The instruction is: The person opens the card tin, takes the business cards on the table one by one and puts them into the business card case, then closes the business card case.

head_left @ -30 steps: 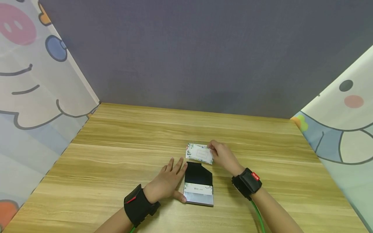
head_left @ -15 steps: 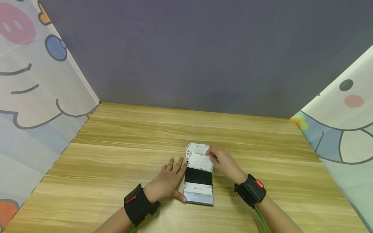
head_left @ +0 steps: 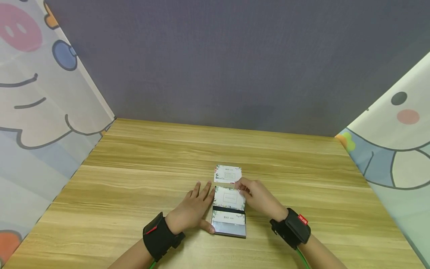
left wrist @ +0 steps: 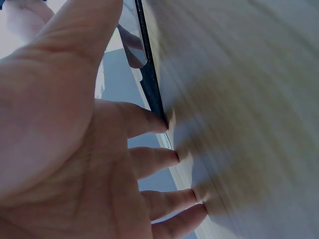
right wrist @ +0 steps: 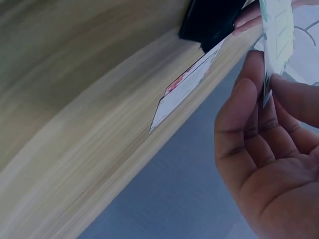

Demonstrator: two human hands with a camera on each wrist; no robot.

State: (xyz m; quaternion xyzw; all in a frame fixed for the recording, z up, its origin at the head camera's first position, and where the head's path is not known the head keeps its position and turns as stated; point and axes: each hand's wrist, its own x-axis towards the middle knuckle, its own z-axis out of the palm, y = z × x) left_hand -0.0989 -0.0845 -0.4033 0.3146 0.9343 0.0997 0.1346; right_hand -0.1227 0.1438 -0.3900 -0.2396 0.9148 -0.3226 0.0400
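My right hand [head_left: 260, 195] pinches a white business card [head_left: 230, 198] with a leafy border between thumb and fingers, at its right end. In the right wrist view this card [right wrist: 277, 35] stands up off the table. It hangs over the black inner flap of an opened card case, whose silver front [head_left: 229, 229] lies nearest me. Another card [head_left: 228, 217] shows partly out of the case's pocket. My left hand [head_left: 189, 212] lies with fingers spread along the case's left side, fingertips on the table and thumb at its lower left corner.
Just beyond the case lie overlapping printed cards [head_left: 227, 173], one with a red patch [right wrist: 177, 82]. The wood-grain table [head_left: 151, 157] ends at a grey panel [head_left: 215, 74] at the back. Cartoon-printed sheets [head_left: 43, 97] hang at both sides.
My right hand has brought the card toward me, from over the cards on the table to over the case's black flap. Those cards are uncovered now. My left hand stays put.
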